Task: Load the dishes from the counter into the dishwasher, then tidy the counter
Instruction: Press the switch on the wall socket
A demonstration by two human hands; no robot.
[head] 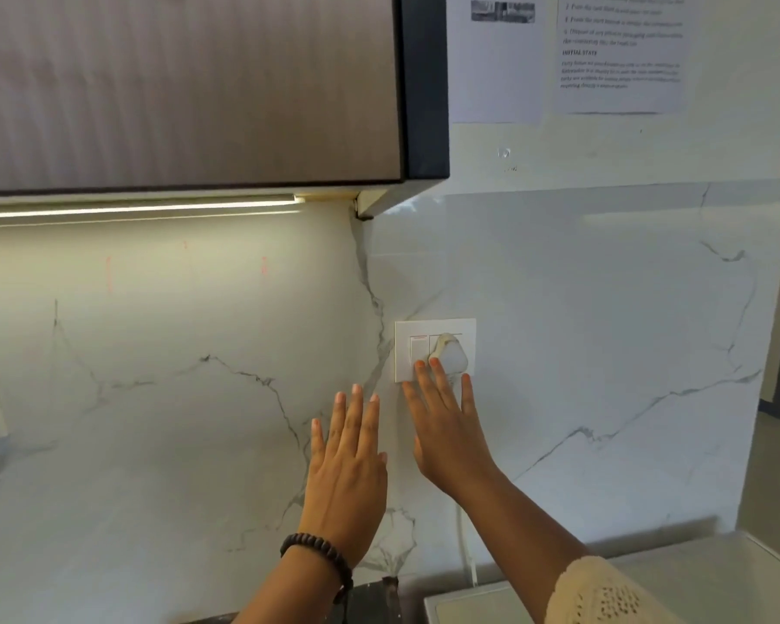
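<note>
I face the marble backsplash, and no dishes or dishwasher are in view. My right hand (446, 425) reaches up with straight fingers. Its fingertips touch the lower part of a white wall socket plate (404, 328), at the switch and the white plug (449, 351) seated in it. My left hand (345, 466), with a dark bead bracelet on the wrist, is raised flat beside it, fingers straight, just left of and below the plate. Neither hand holds anything.
A wall cabinet (190, 92) with a light strip under it hangs at upper left. Printed sheets (618, 51) are stuck on the wall at upper right. The plug's white cord (467, 551) runs down to the counter (694, 574) at lower right.
</note>
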